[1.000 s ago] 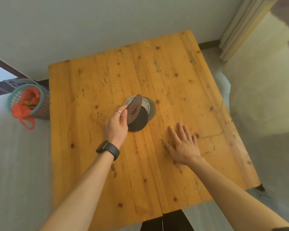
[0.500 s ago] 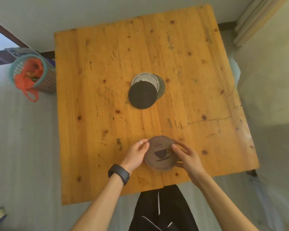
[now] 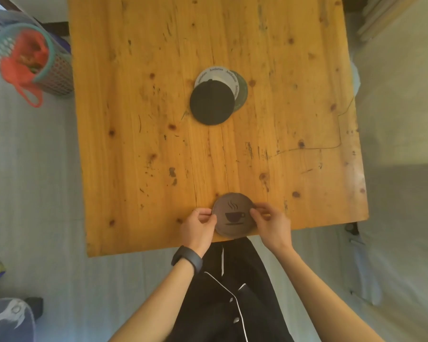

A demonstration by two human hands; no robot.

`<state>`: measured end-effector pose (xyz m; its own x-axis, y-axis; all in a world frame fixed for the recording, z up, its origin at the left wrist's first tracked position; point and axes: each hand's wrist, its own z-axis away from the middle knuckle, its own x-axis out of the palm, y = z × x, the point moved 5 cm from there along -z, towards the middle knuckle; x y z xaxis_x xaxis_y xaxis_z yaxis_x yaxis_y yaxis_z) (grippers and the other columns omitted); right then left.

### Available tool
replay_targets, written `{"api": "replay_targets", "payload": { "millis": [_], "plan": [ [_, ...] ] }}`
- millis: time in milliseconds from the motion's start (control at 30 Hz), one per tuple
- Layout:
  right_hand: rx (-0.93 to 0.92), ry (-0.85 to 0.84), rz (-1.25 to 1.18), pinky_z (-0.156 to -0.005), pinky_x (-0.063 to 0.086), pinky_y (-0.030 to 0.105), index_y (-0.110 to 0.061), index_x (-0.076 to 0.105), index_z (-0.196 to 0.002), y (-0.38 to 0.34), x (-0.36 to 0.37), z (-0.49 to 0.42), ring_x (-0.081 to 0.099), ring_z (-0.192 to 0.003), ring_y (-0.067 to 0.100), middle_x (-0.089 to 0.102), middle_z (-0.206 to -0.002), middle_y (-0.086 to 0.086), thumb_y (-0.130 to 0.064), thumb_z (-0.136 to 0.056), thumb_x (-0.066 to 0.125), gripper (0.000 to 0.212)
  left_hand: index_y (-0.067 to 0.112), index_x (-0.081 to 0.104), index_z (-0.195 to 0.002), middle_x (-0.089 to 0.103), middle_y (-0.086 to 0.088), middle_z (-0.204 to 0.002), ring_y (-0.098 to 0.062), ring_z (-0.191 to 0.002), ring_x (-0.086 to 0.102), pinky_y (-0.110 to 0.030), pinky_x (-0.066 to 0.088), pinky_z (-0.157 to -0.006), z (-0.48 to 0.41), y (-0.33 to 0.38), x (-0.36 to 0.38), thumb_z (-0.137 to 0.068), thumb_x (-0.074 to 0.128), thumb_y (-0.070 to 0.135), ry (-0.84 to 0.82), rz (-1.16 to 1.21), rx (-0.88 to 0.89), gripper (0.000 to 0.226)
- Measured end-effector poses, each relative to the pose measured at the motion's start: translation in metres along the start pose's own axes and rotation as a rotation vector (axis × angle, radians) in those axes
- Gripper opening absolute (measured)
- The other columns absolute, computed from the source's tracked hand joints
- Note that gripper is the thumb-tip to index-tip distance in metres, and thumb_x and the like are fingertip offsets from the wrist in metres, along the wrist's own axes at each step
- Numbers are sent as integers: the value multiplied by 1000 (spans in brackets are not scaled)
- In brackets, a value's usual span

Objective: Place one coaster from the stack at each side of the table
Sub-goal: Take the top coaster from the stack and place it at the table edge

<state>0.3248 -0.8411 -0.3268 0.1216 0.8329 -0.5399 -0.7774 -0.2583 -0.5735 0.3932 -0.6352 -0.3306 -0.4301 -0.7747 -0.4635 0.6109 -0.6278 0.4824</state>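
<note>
A brown round coaster (image 3: 233, 214) with a coffee-cup print lies flat at the near edge of the wooden table (image 3: 139, 144). My left hand (image 3: 198, 228) pinches its left rim and my right hand (image 3: 272, 224) pinches its right rim. The stack of coasters (image 3: 216, 95) rests near the table's middle: a black coaster (image 3: 211, 103) on top, a white lettered one (image 3: 220, 74) under it, and a dark green one (image 3: 241, 91) peeking out on the right.
A teal mesh basket (image 3: 32, 60) with an orange bag stands on the floor left of the table. A dark cap (image 3: 9, 319) lies at the lower left. Curtains (image 3: 381, 18) hang at the top right. My dark clothing sits just below the table's near edge.
My left hand lifted the brown coaster off the stack and carried it to the near edge. My right hand left the tabletop and joined it on the coaster, now lower and flat.
</note>
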Motion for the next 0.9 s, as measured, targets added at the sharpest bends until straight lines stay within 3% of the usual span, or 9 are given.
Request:
{"api": "replay_targets", "payload": {
  "millis": [100,333,467,633,800,900],
  "plan": [
    [-38,39,24,-65,42,10,-19,72,-116,-5,1,-6,62,-80,0,67,-88,-11,-30,-95,66,24,20,68,-92,69,9,-86,-13,-81,64,-28,49,-67,-1,8,0,-88,64,42,84,-107,36,22],
    [-56,51,24,-62,43,8,-22,72,-106,-5,2,-11,59,-76,-9,67,-84,-14,-39,-91,70,23,21,65,-94,64,10,-87,-13,-80,59,-26,41,-64,-2,8,-4,-92,61,39,175,-102,90,19],
    [-33,91,-8,-64,49,15,-22,73,-103,-3,4,-12,59,-74,-7,66,-81,-16,-42,-91,70,23,24,64,-91,62,13,-83,-13,-78,61,-26,41,-57,-8,11,-6,-91,61,43,161,-137,96,20],
    [-24,116,-10,-62,45,17,-25,72,-101,-2,5,-14,58,-72,-7,63,-78,-21,-43,-91,69,22,24,65,-88,63,14,-79,-14,-77,63,-28,47,-60,-11,12,-7,-90,62,44,165,-156,115,20],
    [-20,121,-15,-62,44,17,-24,72,-101,-2,6,-14,57,-72,-7,62,-78,-22,-42,-91,69,21,24,65,-90,65,12,-82,-13,-76,63,-21,38,-52,-8,15,-5,-90,62,45,183,-176,132,21],
    [-20,131,-3,-62,45,18,-23,71,-100,-2,6,-14,56,-71,-7,63,-79,-18,-42,-92,68,21,24,65,-91,67,11,-83,-13,-76,64,-22,42,-54,-9,14,-5,-89,62,47,185,-177,136,23]
  ]
}}
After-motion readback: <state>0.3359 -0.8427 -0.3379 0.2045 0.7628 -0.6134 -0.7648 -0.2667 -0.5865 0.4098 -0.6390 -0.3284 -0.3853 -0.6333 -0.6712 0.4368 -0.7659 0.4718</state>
